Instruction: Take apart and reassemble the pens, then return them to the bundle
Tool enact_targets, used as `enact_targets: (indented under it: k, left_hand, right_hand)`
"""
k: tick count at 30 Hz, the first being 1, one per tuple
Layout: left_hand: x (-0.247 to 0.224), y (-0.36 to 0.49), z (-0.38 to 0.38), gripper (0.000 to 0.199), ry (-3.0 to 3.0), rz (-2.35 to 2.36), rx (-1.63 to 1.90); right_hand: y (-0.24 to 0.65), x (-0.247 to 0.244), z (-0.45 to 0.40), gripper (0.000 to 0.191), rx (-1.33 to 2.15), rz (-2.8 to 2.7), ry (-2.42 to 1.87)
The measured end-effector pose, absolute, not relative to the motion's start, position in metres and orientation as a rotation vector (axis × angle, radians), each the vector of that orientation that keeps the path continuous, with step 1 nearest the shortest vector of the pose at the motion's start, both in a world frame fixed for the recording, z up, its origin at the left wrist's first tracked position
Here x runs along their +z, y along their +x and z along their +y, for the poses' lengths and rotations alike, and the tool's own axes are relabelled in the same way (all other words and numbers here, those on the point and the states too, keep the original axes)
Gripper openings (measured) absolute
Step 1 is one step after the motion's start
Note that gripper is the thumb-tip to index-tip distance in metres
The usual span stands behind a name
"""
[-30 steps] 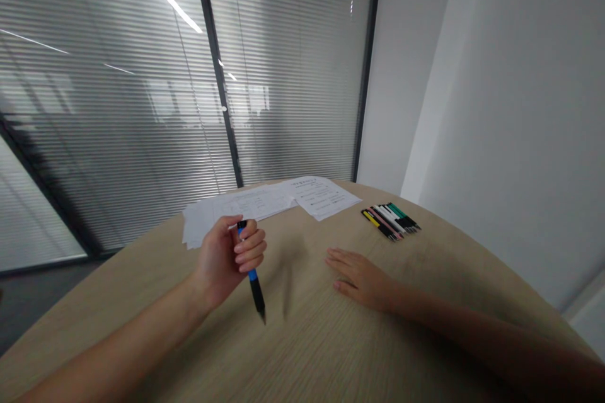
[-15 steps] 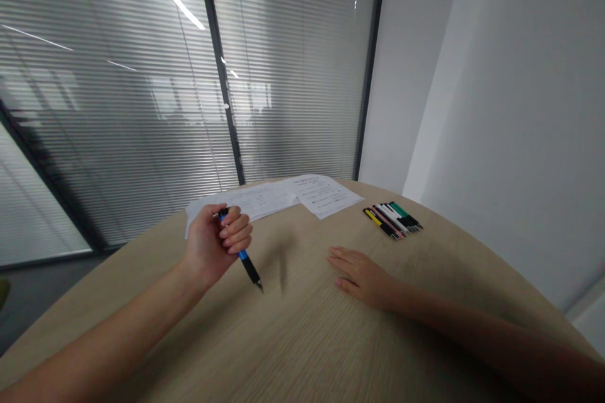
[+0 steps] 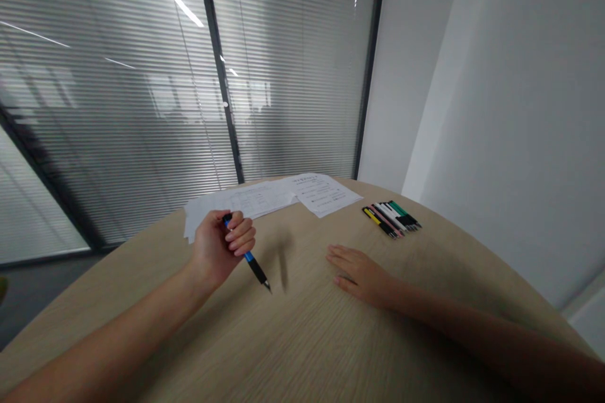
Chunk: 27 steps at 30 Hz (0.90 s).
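Observation:
A blue pen with a black grip [image 3: 256, 269] is held in my left hand [image 3: 222, 245], the fingers wrapped round its upper part. Its tip slants down to the right, a little above the table, and casts a shadow on the wood. My right hand [image 3: 359, 274] lies flat on the table, palm down, with fingers stretched out and nothing in it. Beyond the right hand, a row of pens [image 3: 391, 219] in yellow, black, pink, white and green lies side by side, apart from the fingers.
Printed paper sheets [image 3: 326, 195] lie overlapping along the far edge of the round wooden table [image 3: 302, 340]. Behind stands a glass partition with blinds [image 3: 293, 75], and a white wall [image 3: 520, 107] rises on the right.
My left hand has shifted slightly right and down with the pen, which now slants a bit more. The right hand stays flat in place.

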<state>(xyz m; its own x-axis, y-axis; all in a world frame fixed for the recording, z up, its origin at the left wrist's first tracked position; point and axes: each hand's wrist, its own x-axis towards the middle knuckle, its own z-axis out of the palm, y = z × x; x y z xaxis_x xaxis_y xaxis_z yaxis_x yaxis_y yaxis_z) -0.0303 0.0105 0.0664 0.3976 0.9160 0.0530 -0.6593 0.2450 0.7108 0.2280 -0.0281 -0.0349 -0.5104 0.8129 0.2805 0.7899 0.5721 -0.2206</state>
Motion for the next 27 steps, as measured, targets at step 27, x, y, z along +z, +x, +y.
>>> enact_targets:
  k: [27]
  left_hand:
    - [0.042,0.012,-0.023,0.020,0.662,0.579,1.104]
  right_hand:
    - [0.206,-0.019,-0.049,0.033,0.260,-2.373,-0.955]
